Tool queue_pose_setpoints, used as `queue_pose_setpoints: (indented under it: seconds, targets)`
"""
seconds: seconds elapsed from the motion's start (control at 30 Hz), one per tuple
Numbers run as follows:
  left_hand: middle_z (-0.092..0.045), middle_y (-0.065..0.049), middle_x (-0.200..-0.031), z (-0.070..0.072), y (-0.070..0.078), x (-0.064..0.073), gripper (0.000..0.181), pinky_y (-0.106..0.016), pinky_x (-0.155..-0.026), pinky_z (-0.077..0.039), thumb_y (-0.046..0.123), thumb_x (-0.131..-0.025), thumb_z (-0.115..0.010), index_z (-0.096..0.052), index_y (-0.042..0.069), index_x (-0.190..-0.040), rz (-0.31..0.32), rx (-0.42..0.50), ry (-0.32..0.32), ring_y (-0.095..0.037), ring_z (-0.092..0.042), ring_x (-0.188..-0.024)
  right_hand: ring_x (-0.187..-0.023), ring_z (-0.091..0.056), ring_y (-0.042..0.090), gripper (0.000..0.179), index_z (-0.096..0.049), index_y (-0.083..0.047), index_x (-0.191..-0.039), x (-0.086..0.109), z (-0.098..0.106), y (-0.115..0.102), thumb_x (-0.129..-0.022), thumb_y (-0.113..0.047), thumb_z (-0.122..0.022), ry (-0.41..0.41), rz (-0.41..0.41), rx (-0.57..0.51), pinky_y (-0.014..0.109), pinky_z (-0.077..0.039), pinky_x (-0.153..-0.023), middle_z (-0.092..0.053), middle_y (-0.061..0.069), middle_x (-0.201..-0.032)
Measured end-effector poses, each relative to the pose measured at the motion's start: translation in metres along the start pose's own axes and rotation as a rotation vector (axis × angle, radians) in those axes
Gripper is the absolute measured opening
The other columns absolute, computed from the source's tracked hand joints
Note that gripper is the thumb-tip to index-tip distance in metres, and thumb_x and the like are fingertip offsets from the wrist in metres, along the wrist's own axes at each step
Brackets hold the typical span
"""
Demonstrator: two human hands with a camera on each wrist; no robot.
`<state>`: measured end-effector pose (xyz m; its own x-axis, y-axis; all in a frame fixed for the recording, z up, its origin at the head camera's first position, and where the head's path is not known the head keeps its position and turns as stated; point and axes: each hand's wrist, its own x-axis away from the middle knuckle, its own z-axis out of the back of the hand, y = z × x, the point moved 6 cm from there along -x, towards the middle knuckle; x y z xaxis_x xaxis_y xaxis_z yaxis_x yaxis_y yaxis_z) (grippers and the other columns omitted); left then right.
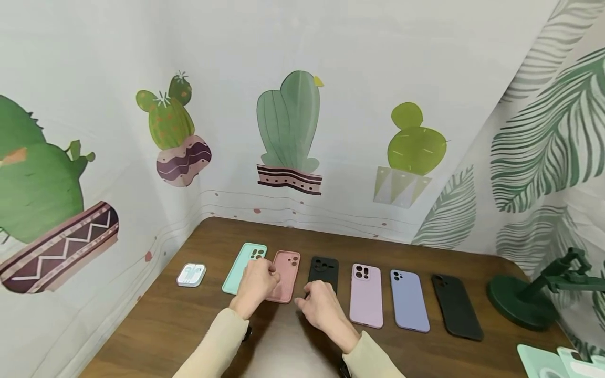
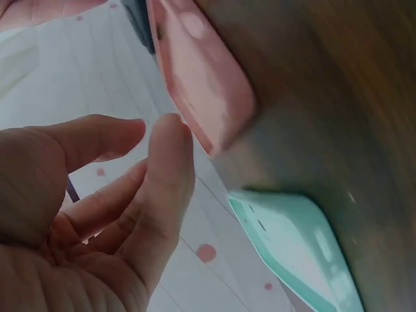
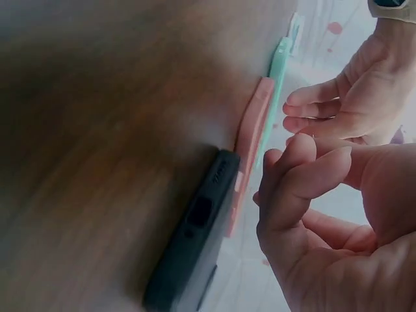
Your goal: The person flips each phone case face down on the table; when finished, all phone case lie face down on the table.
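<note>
Currently, two bare hands over a brown tabletop [image 1: 151, 325], with phone cases laid out in a row. Left hand [image 1: 257, 281]: grasping nothing, thumb and fingers loosely bent with a gap between their tips; in the head view it overlaps the mint case [image 1: 239, 265] and the pink case [image 1: 286, 278]; contact with either cannot be told. Right hand [image 1: 323, 307]: likewise unladen, fingers loosely curved, thumb near the fingertips; placed before the near end of the black case [image 1: 324, 272]. Mint, pink and black cases: side by side, flat, apart from one another, pink in the middle, its hollow side up. Further right, in order: lilac case [image 1: 366, 302], blue case [image 1: 409, 302], dark case [image 1: 457, 310], then a green lamp base [image 1: 517, 304]. Left of the mint case: one small box with white earphones [image 1: 191, 274]. Behind: a white cloth [image 1: 354, 52] printed with cacti and leaves. Sleeves [image 1: 215, 341]: pale cream
</note>
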<state>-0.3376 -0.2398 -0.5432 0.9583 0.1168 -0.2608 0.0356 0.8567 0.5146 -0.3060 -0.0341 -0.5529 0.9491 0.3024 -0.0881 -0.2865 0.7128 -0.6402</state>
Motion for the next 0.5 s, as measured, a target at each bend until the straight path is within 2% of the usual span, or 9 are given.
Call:
queue_pose_setpoints:
  seconds: [0.03, 0.1, 0.13, 0.23, 0.3, 0.33, 0.4, 0.5]
  targets:
    - [-0.078, -0.001, -0.078, 0.003, -0.001, 0.000, 0.006, -0.032, -0.054, -0.051, 0.016, -0.083, -0.082, -0.082, 0.017, -0.077, 0.016, -0.007, -0.016, -0.014, -0.064, -0.066, -0.065, -0.063, 0.000, 0.028, -0.081, -0.004, -0.106, -0.002, -0.002, -0.003, -0.091, -0.028, -0.086, -0.002, -0.001, -0.013, 0.027, -0.057, -0.064, -0.067, -0.015, -0.067]
    - [-0.075, -0.001, -0.072, 0.007, -0.002, 0.000, 0.017, -0.032, -0.050, -0.048, 0.014, -0.085, -0.080, -0.078, 0.016, -0.068, 0.028, -0.014, -0.049, -0.015, -0.061, -0.062, -0.058, -0.056, 0.002, 0.017, -0.080, -0.007, -0.089, -0.005, -0.004, -0.009, -0.091, -0.023, -0.085, 0.007, 0.013, -0.030, 0.025, -0.049, -0.057, -0.060, -0.015, -0.061]
    - [-0.072, 0.000, -0.069, 0.012, 0.000, 0.002, 0.022, -0.031, -0.049, -0.047, 0.012, -0.085, -0.080, -0.075, 0.017, -0.064, 0.038, -0.016, -0.059, -0.015, -0.059, -0.061, -0.055, -0.053, 0.004, 0.018, -0.077, -0.009, -0.080, -0.004, -0.002, -0.016, -0.091, -0.021, -0.084, 0.007, 0.017, -0.047, 0.025, -0.046, -0.053, -0.056, -0.014, -0.058]
    - [-0.060, 0.001, -0.057, 0.029, 0.016, 0.012, 0.042, -0.033, -0.044, -0.041, 0.007, -0.086, -0.076, -0.058, 0.018, -0.050, 0.039, -0.019, -0.081, -0.016, -0.051, -0.056, -0.050, -0.045, 0.010, 0.034, -0.062, -0.013, -0.060, 0.000, 0.006, -0.037, -0.089, -0.010, -0.079, 0.003, 0.028, -0.099, 0.029, -0.037, -0.046, -0.047, -0.009, -0.054]
    - [-0.051, 0.002, -0.053, 0.038, 0.026, 0.017, 0.047, -0.034, -0.043, -0.038, 0.003, -0.084, -0.072, -0.048, 0.018, -0.047, 0.030, -0.010, -0.070, -0.017, -0.047, -0.054, -0.049, -0.042, 0.013, 0.039, -0.052, -0.017, -0.057, -0.002, 0.007, -0.045, -0.086, -0.004, -0.075, 0.032, 0.060, -0.084, 0.030, -0.035, -0.044, -0.043, -0.007, -0.054]
    - [-0.050, 0.001, -0.053, 0.041, 0.029, 0.018, 0.047, -0.034, -0.043, -0.038, 0.001, -0.083, -0.070, -0.046, 0.017, -0.047, 0.028, -0.007, -0.063, -0.018, -0.047, -0.055, -0.050, -0.042, 0.014, 0.040, -0.049, -0.017, -0.057, -0.004, 0.006, -0.047, -0.085, -0.003, -0.073, 0.026, 0.043, -0.080, 0.030, -0.036, -0.044, -0.043, -0.006, -0.055]
    - [-0.051, 0.000, -0.053, 0.033, 0.023, 0.017, 0.045, -0.034, -0.043, -0.038, -0.003, -0.081, -0.066, -0.045, 0.018, -0.047, 0.017, -0.016, -0.056, -0.019, -0.047, -0.055, -0.051, -0.041, 0.014, 0.040, -0.044, -0.019, -0.059, -0.013, -0.006, -0.042, -0.085, -0.002, -0.070, 0.022, 0.030, -0.031, 0.029, -0.037, -0.044, -0.043, -0.005, -0.057]
    - [-0.056, 0.001, -0.055, 0.012, 0.003, 0.009, 0.044, -0.032, -0.044, -0.040, -0.005, -0.081, -0.064, -0.049, 0.021, -0.048, 0.020, -0.054, -0.065, -0.016, -0.051, -0.057, -0.053, -0.041, 0.013, 0.039, -0.041, -0.020, -0.060, -0.025, -0.024, -0.029, -0.084, -0.003, -0.067, 0.007, -0.001, 0.049, 0.028, -0.039, -0.045, -0.044, -0.004, -0.060]
